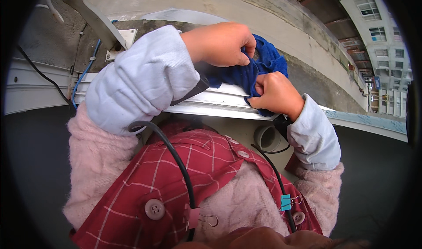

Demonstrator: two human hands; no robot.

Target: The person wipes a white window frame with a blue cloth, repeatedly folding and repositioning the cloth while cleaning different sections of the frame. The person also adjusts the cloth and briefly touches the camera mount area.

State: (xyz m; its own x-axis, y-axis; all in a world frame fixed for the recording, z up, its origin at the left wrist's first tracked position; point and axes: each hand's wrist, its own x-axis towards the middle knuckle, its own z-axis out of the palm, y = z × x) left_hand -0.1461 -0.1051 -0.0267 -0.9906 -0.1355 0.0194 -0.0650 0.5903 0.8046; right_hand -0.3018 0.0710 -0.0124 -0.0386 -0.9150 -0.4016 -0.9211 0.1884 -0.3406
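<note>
A bunched dark blue cloth (pixel 269 59) hangs over the outer side of a white window frame (pixel 220 100). My left hand (pixel 222 44) is closed on its upper left part, thumb and fingers pinching the fabric. Closer to me and to the right, my right hand (pixel 278 96) grips a lower fold just above the frame's rail. Folds of the cloth hide some fingertips of both hands. Part of the fabric drapes down across the rail between the hands.
A grey metal bracket (pixel 99 22) is fixed on a white plate at the upper left, near a blue cable (pixel 90 66). Black cables run over my checked red garment (pixel 176 161). Below the frame is a round grey opening or cup (pixel 267 138). Outside are a concrete ledge and buildings (pixel 387 51).
</note>
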